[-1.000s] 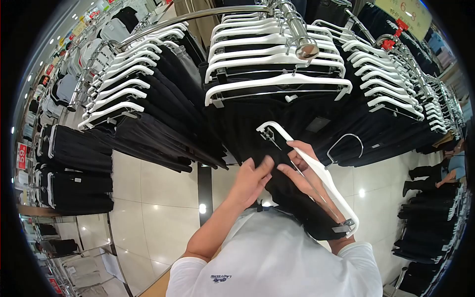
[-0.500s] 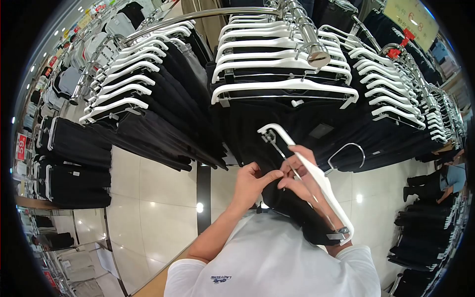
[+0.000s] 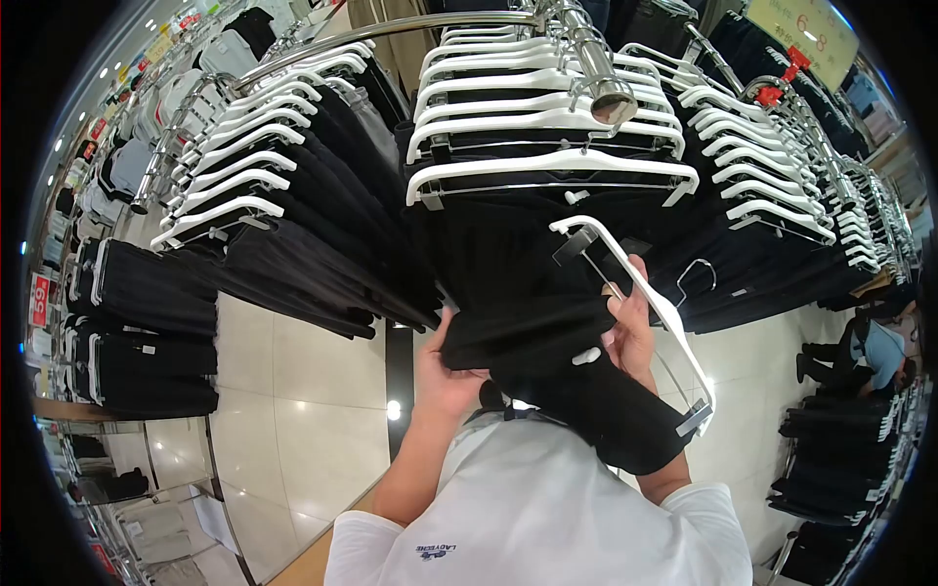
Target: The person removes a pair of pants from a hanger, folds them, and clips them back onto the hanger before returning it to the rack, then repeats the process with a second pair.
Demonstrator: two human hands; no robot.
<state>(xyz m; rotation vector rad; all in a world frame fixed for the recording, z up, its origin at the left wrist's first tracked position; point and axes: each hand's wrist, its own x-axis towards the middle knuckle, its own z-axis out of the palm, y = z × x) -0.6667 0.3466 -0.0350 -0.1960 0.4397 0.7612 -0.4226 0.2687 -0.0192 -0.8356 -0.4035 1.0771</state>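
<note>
Black garment (image 3: 528, 332), held at chest height between the person and the loaded rack rail (image 3: 586, 54), and draped along a white hanger (image 3: 667, 314). The left hand (image 3: 442, 376) cups the bunched cloth from below at its left end. Its thumb lies against the fold, and the other fingers are hidden behind the fabric, so how tightly they close cannot be told. The right hand (image 3: 630, 332) is curled around the hanger's bar at mid-length, its fingers pressing cloth against the bar. The work appears to be seating the garment in the hanger's clips. It is likely done best by pulling the waist edge flat and taut along the bar with the left hand. Each corner can then be fed squarely into the upper clip (image 3: 572, 244) and the lower clip (image 3: 696, 418), so that no slack or crease is trapped. The small white tag (image 3: 586, 356) should stay clear of the clips. The hanger's long axis runs diagonally, from its far end at upper left near the hung row of hangers (image 3: 547, 166) down to its near end at lower right beside the person's right arm. Its metal hook (image 3: 696, 275) points right, away from the garment. The cloth follows the same diagonal, with its loose bulk sagging towards the left hand.
</note>
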